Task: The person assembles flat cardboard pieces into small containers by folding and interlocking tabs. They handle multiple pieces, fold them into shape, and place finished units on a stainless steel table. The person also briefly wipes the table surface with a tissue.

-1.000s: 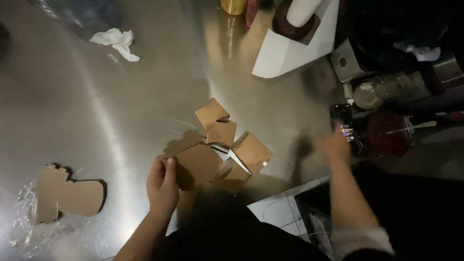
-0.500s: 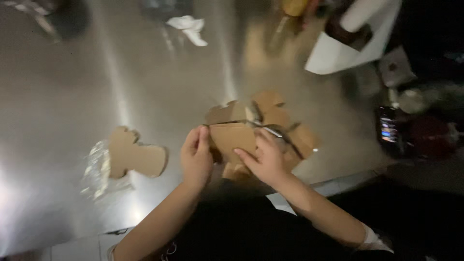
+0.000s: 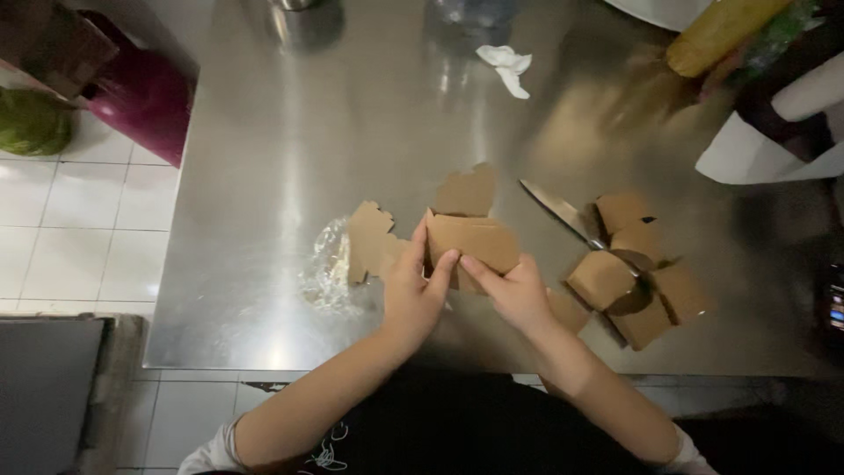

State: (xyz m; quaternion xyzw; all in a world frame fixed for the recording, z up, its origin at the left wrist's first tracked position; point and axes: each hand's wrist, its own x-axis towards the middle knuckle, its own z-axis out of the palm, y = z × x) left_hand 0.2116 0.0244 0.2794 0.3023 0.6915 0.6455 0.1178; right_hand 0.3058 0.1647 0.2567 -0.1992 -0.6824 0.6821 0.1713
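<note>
Both hands grip one brown cardboard piece [image 3: 475,239], partly folded, just above the steel table [image 3: 290,158]. My left hand [image 3: 413,290] pinches its left edge and my right hand [image 3: 512,290] pinches its lower edge. A flap of the same piece stands up behind. A flat cardboard cutout [image 3: 367,239] lies to the left, touching crumpled clear plastic wrap [image 3: 327,268]. To the right lies a pile of folded cardboard pieces [image 3: 637,281] with a knife [image 3: 563,211] resting against them, blade toward the far left.
A crumpled white tissue [image 3: 507,66] lies far back. A white paper bag [image 3: 756,154] and a yellow packet [image 3: 716,31] are at the back right. A magenta gas cylinder [image 3: 141,97] stands on the tiled floor left of the table.
The camera has shifted, so the table sits further right in view. Both hands have lifted the one cardboard piece away from the pile, which now lies apart on the right with the knife.
</note>
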